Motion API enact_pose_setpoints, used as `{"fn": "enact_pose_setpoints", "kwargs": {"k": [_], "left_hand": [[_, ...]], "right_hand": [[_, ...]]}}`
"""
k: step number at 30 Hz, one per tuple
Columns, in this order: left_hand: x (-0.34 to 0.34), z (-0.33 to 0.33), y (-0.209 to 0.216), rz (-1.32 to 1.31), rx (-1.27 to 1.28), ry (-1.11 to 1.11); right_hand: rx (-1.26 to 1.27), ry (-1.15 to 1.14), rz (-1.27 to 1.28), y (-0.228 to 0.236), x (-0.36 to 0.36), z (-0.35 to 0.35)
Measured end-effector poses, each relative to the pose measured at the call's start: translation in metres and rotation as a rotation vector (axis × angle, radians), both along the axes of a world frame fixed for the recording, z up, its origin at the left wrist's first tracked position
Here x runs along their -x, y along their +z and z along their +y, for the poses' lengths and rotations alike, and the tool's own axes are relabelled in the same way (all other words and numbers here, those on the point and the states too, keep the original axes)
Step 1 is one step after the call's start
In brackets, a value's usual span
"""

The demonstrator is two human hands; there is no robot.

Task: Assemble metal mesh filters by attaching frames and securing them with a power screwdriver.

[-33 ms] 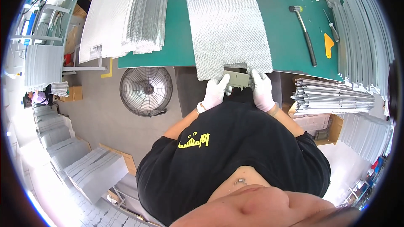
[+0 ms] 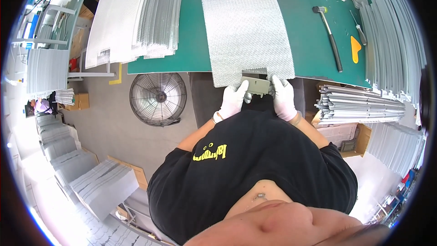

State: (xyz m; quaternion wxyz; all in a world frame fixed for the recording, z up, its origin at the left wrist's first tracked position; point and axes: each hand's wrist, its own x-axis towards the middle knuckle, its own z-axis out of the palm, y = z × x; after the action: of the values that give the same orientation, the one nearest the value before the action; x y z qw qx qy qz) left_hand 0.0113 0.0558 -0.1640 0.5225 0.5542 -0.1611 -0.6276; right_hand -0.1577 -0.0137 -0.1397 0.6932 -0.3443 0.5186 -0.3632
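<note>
A silvery mesh sheet (image 2: 248, 32) lies on the green table (image 2: 182, 61), its near end reaching past the front edge. In the notch of that end sits a small grey-green box-like piece (image 2: 256, 85), seemingly plastic. My left hand (image 2: 234, 99), in a white glove, pinches the piece's left end, thumb on top. Closed at the piece's right end, beside the sheet's near right corner, is my gloved right hand (image 2: 284, 99). Its fingertips are partly hidden, as is the joint between piece and sheet.
Stacked mesh sheets (image 2: 157, 18) stand at the table's left. To the right lie a mallet (image 2: 332, 41), a screwdriver (image 2: 361, 32) and an orange scraper (image 2: 355, 50). Metal strips (image 2: 359, 105) are piled below the right edge. A floor fan (image 2: 158, 98) stands left of me.
</note>
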Motion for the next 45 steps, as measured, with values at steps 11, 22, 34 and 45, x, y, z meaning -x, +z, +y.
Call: {"fn": "enact_pose_setpoints", "kwargs": {"k": [11, 22, 34, 45], "left_hand": [[0.008, 0.002, 0.015, 0.211, 0.009, 0.098], [-0.061, -0.103, 0.118, -1.012, 0.516, -0.865], [0.022, -0.102, 0.079, -1.783, 0.625, -0.808], [0.026, -0.089, 0.075, -1.761, 0.655, -0.866]], "right_hand": [[0.089, -0.094, 0.057, -0.013, -0.007, 0.008], [0.172, 0.416, -0.166, -0.032, -0.001, 0.008], [0.223, -0.261, -0.044, -0.033, 0.034, 0.001], [0.225, -0.277, 0.011, -0.013, 0.027, 0.018]]}}
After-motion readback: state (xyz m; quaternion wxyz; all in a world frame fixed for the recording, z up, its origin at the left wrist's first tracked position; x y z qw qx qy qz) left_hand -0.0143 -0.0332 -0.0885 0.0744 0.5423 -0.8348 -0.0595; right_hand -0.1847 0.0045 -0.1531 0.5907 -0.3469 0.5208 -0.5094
